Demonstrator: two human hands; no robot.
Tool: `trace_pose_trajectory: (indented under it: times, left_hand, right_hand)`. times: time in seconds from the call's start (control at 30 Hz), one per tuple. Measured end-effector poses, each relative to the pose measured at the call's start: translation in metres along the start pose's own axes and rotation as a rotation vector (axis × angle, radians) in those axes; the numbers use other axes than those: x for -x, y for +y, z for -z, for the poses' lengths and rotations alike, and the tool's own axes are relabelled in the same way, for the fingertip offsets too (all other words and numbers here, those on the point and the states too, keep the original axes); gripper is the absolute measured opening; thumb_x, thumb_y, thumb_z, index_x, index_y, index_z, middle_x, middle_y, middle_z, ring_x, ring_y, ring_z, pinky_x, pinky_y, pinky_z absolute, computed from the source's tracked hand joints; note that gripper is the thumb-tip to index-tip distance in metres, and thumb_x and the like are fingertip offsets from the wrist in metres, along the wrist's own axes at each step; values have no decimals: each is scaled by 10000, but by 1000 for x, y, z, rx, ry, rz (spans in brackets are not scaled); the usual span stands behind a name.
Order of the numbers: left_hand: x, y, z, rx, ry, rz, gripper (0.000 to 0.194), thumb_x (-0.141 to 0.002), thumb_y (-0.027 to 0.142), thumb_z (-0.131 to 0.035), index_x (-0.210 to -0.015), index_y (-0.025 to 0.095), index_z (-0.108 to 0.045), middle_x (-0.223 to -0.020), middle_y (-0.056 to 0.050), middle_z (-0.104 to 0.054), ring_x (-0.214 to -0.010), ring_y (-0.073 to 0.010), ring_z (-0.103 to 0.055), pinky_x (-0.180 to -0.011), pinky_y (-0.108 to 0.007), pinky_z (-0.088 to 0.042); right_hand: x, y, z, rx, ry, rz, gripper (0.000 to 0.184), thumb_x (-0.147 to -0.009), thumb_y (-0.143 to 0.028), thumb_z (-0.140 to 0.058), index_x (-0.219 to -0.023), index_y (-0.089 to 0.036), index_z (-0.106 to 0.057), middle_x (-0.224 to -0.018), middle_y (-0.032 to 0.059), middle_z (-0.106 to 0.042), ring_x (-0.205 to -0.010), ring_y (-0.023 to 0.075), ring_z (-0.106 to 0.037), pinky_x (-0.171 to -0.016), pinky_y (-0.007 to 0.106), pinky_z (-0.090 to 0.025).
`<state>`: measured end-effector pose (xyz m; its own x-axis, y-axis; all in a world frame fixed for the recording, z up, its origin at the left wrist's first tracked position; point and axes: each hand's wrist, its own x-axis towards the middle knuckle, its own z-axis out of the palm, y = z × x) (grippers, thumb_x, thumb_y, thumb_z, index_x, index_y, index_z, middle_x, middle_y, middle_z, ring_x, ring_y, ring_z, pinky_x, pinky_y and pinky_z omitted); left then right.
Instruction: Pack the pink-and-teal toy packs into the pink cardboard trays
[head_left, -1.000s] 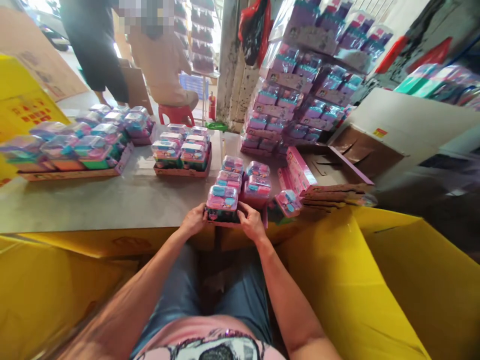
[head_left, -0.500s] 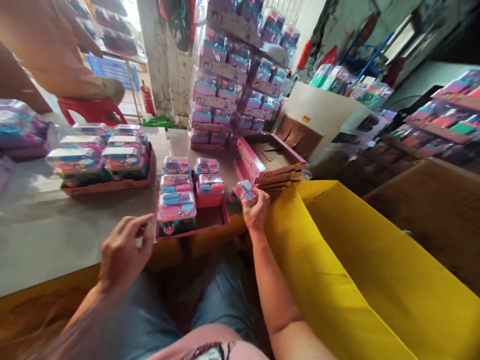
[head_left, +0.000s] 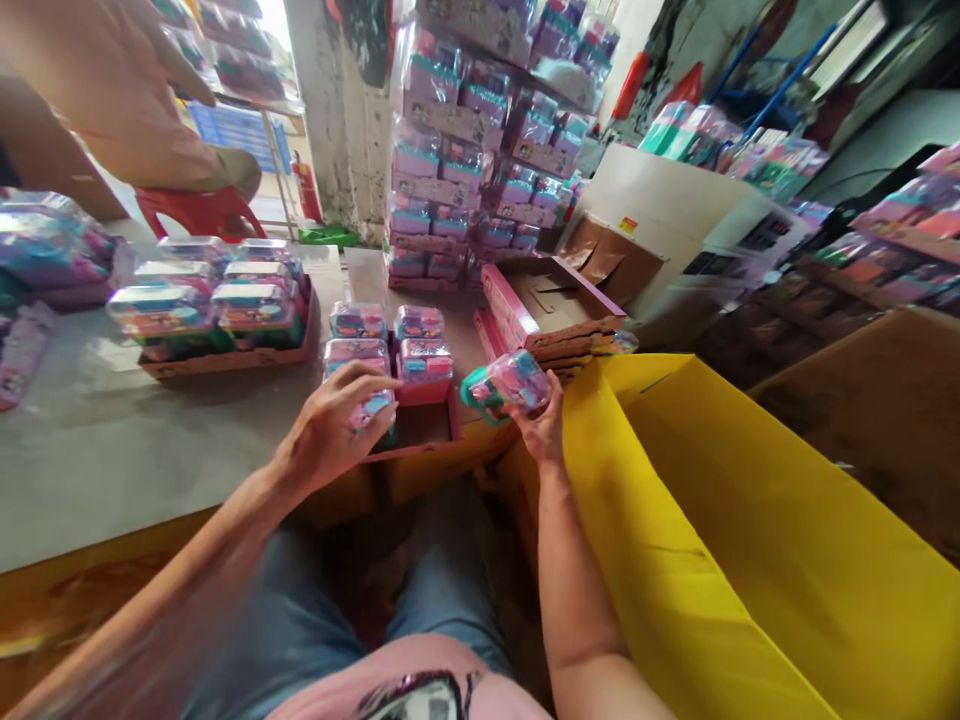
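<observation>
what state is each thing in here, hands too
Pink-and-green clear-lidded plastic case: tilted, held in the right hand
Left hand: half open, contact unclear
Shallow pink cardboard tray beneath the left hand: partly filled
Shallow pink cardboard tray at left: loaded
Large yellow carton: open
Red plastic stool: occupied

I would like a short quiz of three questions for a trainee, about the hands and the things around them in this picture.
1. Fill in: the ___ hand holds a tilted case outside the pink tray.
2. True or false: the stool beyond the table is red.
3. Choose: the left hand is over
A) the front-left case in the tray
B) the stool
C) the yellow box

Key:
1. right hand
2. true
3. A
</observation>
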<state>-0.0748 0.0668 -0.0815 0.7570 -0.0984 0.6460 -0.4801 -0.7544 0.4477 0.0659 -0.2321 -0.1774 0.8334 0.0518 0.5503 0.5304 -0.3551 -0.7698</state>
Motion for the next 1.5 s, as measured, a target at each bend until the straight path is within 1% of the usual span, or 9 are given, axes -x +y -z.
trace_pose_trajectory:
  times: [0.23, 0.43, 0.6, 0.77, 0.9, 1.2, 1.3, 1.4, 1.5]
  left_hand:
    - [-57, 3, -12, -44, -257, -21, 712, -883, 542, -598, -1479, 196, -422, -1402, -114, -477, -1250, -272, -526, -1087, -420, -455]
    - [-46, -44, -43, -220, -519, -14, 622, -943, 474, -512, -1492, 193, -433, -1347, -140, -552, -1161, -283, -592, -1004, -388, -470]
    - [-38, -54, -38, -269, -584, 14, 571, -900, 502, -562, -1370, 178, -578, -1290, -141, -592, -1152, -287, -590, -1017, -379, -445]
    - [-38, -51, -27, -379, -624, 34, 655, -842, 461, -636, -1428, 198, -510, -1294, -133, -562, -1205, -299, -530, -1048, -398, -411]
    - [-29, -51, -26, -550, -656, 43, 562, -810, 390, -661, -1314, 157, -570, -1260, -150, -565, -1243, -330, -477, -1030, -420, -411]
    - [-26, -53, -25, -487, -673, 62, 431, -771, 334, -653, -1161, 155, -613, -1192, -146, -583, -1208, -329, -484, -997, -423, -416]
    - [-21, -53, -29, -494, -632, 52, 607, -740, 334, -681, -1293, 121, -548, -1235, -173, -560, -1231, -350, -458, -1033, -448, -402]
    - [-16, -53, -28, -455, -534, 35, 910, -700, 313, -684, -1508, 95, -326, -1363, -199, -479, -1298, -373, -394, -1096, -482, -364]
    - [-18, -59, -20, -283, -467, 13, 897, -728, 256, -608, -1553, 158, -268, -1441, -164, -431, -1342, -328, -378, -1149, -455, -344]
  right_hand:
    - [-10, -39, -37, -350, -467, -34, 992, -794, -511, -743, -1533, -255, -133, -1488, 150, -444, -1275, 220, -559, -998, 346, -533]
    - [-23, -18, -47, -295, -690, 9, 1022, -740, -472, -803, -1522, -159, -223, -1434, 177, -469, -1238, 237, -569, -1055, 386, -490]
    - [-23, -60, -37, 75, -564, 347, 821, -832, -431, -748, -1504, -167, -357, -1485, 150, -399, -1417, 244, -361, -1207, 398, -308]
    - [-5, -110, -72, 456, -485, 388, 528, -952, -405, -590, -1423, -195, -482, -1443, 124, -481, -1400, 283, -355, -1219, 545, -195]
    - [12, -109, -100, 616, -472, 312, 549, -916, -337, -619, -1430, -218, -470, -1542, 134, -383, -1427, 334, -286, -1184, 663, -98]
    - [24, -98, -121, 688, -548, 393, 530, -898, -209, -563, -1417, -258, -470, -1579, 107, -349, -1491, 348, -177, -1155, 698, -102]
    - [27, -100, -123, 682, -561, 420, 629, -897, -187, -535, -1505, -197, -376, -1591, 136, -325, -1510, 334, -161, -1180, 652, -133]
    - [24, -104, -114, 637, -613, 414, 757, -862, -210, -566, -1557, -121, -280, -1599, 186, -298, -1522, 337, -157, -1204, 622, -148]
    - [4, -106, -106, 501, -691, 354, 730, -908, -260, -524, -1572, -123, -252, -1586, 191, -329, -1497, 327, -263, -1208, 602, -212]
